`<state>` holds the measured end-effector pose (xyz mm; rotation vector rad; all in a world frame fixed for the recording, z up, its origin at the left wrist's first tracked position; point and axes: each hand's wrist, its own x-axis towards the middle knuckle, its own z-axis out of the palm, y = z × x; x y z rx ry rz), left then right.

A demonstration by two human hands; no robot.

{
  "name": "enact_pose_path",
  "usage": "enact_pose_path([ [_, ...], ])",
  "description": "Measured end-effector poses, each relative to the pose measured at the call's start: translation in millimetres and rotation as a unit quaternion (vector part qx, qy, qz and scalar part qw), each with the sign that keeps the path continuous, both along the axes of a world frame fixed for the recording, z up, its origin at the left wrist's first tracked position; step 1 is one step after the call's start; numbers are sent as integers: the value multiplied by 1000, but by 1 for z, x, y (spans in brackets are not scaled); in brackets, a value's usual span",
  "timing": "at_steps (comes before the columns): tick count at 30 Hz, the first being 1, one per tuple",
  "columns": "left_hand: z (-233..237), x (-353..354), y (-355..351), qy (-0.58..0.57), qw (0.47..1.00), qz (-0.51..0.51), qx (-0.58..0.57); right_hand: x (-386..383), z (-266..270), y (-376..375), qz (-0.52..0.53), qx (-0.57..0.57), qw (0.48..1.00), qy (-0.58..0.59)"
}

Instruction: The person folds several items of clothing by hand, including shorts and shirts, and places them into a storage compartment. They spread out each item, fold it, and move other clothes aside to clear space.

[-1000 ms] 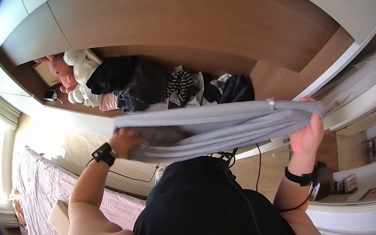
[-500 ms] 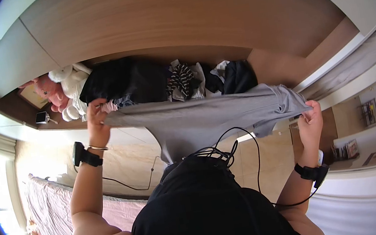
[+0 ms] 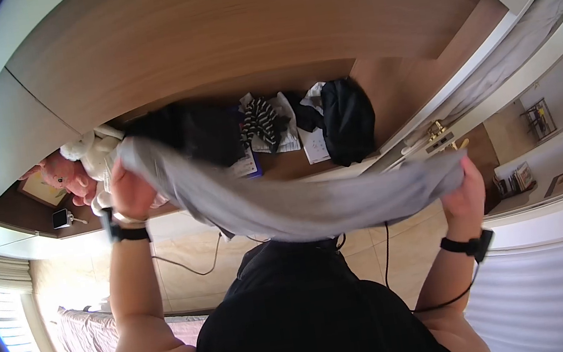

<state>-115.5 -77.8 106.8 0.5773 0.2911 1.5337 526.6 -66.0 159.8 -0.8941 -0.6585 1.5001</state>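
A grey piece of clothing (image 3: 286, 208) stretches between my two hands and sags in the middle, blurred by motion. Its exact kind cannot be made out. My left hand (image 3: 131, 191) is closed on one end, near the plush toys, and is smeared by movement. On the other side my right hand (image 3: 465, 190) pinches the opposite end. Behind the cloth, on the wooden shelf, lie a black garment (image 3: 193, 134), a black-and-white striped cloth (image 3: 261, 125) and a dark bundled garment (image 3: 350, 123).
A pink plush toy (image 3: 66, 176) and a white plush toy (image 3: 98, 158) sit at the shelf's left end, beside a small white device (image 3: 63, 218). A door handle (image 3: 438, 131) is at right. A bed (image 3: 89, 340) stands lower left; a black cable hangs from my right wrist.
The grey garment has been lifted and swung, now folded into a narrower band with its left end raised. Papers and more of the shelf show behind it.
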Motion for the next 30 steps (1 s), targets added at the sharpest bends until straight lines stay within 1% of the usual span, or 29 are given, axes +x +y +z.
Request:
enact_pose_path([
  [1, -21, 11, 19, 7, 999, -21, 33, -14, -15, 17, 35, 12, 999, 31],
  [2, -20, 43, 22, -3, 997, -74, -3, -29, -31, 27, 70, 25, 995, 62],
  [3, -29, 64, 13, 42, 978, -73, -190, -72, -26, 18, 3, -47, 997, -58],
  [4, -32, 87, 0, 79, 953, -121, -268, -106, -18, 13, -65, -115, 975, -177],
  [5, -105, 70, -5, 59, 904, -253, -339, -101, -53, 11, 106, -176, 979, -2],
  [6, -98, 89, -21, 73, 903, -319, -277, -96, -88, 10, 271, -228, 919, 171],
  [7, -82, 92, -30, 41, 916, -301, -261, -96, -87, 9, 269, -232, 919, 170],
  [8, -70, 93, -37, 8, 928, -282, -244, -99, -84, 7, 267, -177, 930, 181],
  [9, -67, 91, -44, 4, 926, -282, -252, -100, -85, 1, 263, -127, 937, 192],
  [10, -65, 85, -47, 174, 937, -221, -208, -93, -93, 0, 263, -134, 936, 192],
  [11, -63, 78, -47, 341, 915, -150, -151, -81, -105, 7, 239, -64, 964, 94],
  [12, -68, 71, -47, 342, 916, -146, -150, -76, -111, 15, 212, 10, 977, -4],
  [13, -78, 63, -46, 444, 876, -112, -152, -82, -87, 15, 203, 5, 979, -6],
  [14, -91, 53, -47, 539, 824, -75, -154, -81, -81, 20, 208, 7, 978, -5],
  [15, -105, 40, -47, 641, 752, -10, -155, -75, -77, 26, 181, -12, 983, 7],
  [16, -101, 35, -46, 641, 752, -6, -157, -68, -72, 30, 155, -30, 987, 19],
  [17, -96, 30, -43, 702, 682, 27, -201, -60, -66, 31, 134, -1, 991, -14],
  [18, -93, 26, -43, 756, 605, 59, -243, -53, -61, 34, 137, 0, 990, -13],
  [19, -103, 21, -42, 732, 644, 144, -170, -46, -57, 38, 126, 1, 992, -26],
  [20, -110, 13, -43, 733, 642, 146, -170, -39, -54, 42, 114, 2, 993, -39],
  [22, -108, 7, -41, 814, 493, 277, -133, -29, -51, 50, 97, 17, 994, -53],
  [23, -107, 3, -38, 808, 476, 343, -51, -24, -50, 54, 40, 1, 996, -84],
  [24, -102, 1, -35, 807, 477, 346, -50, -23, -46, 57, -19, -14, 993, -115],
  [26, -89, -6, -33, 683, 648, 272, -200, -22, -37, 59, -27, -5, 992, -122],
  [27, -85, -7, -28, 591, 721, 279, -229, -24, -33, 61, -33, 2, 991, -127],
  [28, -83, -6, -25, 591, 721, 281, -229, -21, -33, 64, -32, 3, 991, -127],
  [29, -80, -5, -23, 417, 833, 290, -220, -16, -35, 69, -15, -23, 983, -183],
  [30, -69, -2, -22, 228, 908, 289, -199, -12, -39, 74, 2, -49, 970, -237],
])
